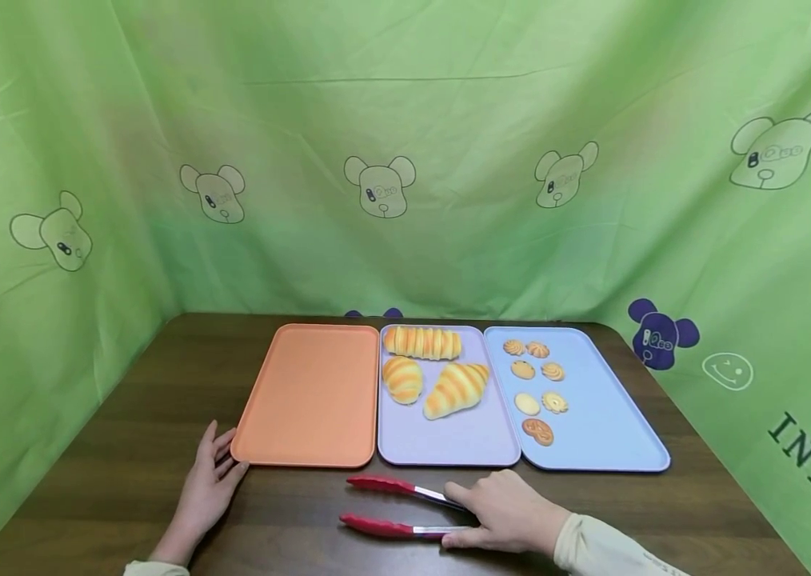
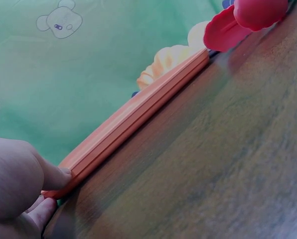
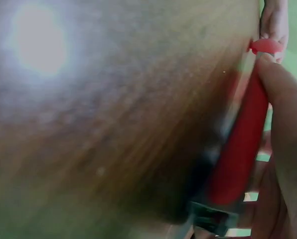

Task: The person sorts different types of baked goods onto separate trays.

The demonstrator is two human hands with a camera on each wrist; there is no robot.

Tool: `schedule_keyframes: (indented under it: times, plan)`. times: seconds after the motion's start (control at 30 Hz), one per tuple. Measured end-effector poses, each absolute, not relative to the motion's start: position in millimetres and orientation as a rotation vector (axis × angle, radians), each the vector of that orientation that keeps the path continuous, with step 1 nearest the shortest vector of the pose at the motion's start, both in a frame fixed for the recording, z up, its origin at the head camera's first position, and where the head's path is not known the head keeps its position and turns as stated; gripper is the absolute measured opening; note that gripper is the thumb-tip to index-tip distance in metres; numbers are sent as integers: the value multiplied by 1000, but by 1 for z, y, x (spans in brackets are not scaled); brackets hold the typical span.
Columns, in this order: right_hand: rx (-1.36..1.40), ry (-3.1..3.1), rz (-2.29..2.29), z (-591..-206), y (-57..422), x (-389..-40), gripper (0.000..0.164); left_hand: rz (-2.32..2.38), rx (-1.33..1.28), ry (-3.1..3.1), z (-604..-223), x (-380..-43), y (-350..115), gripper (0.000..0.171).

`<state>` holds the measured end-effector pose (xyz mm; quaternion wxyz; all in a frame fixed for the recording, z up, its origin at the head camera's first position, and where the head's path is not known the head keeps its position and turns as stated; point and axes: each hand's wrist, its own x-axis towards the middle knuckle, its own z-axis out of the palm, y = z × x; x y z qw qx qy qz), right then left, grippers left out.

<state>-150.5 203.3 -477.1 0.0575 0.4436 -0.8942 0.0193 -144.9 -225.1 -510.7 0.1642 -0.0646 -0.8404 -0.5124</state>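
At the orange tray's (image 1: 312,392) near left corner, my left hand (image 1: 207,488) has its thumb against the front edge and its fingers along the left side. The left wrist view shows the thumb and fingers (image 2: 41,211) pinching that corner. My right hand (image 1: 509,512) grips a pair of tongs (image 1: 377,527) with red tips and metal arms, low over the table in front of the trays. The tongs' tips are spread apart and point left, with nothing between them. In the right wrist view a red handle (image 3: 238,154) lies along the thumb.
A purple tray (image 1: 449,444) stands in the middle, bearing a ridged bread roll (image 1: 423,342) and two croissants, a small one (image 1: 402,379) and a larger one (image 1: 457,390). Several cookies (image 1: 538,432) lie on the left part of the blue tray (image 1: 607,424). Green curtain (image 1: 449,256) surrounds the wooden table (image 1: 125,432).
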Motion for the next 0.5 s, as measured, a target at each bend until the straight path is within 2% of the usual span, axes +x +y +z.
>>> schedule_keyframes:
  times: [0.23,0.5]
  plan:
    - [1317,-2708,14,-476,201,-150,53,-1441,-237,-2317,-519,-148,-227,77]
    - [1215,-2782,137,-469,205,-146,54,-1462,-172,-2438,-507,-145,-227,77]
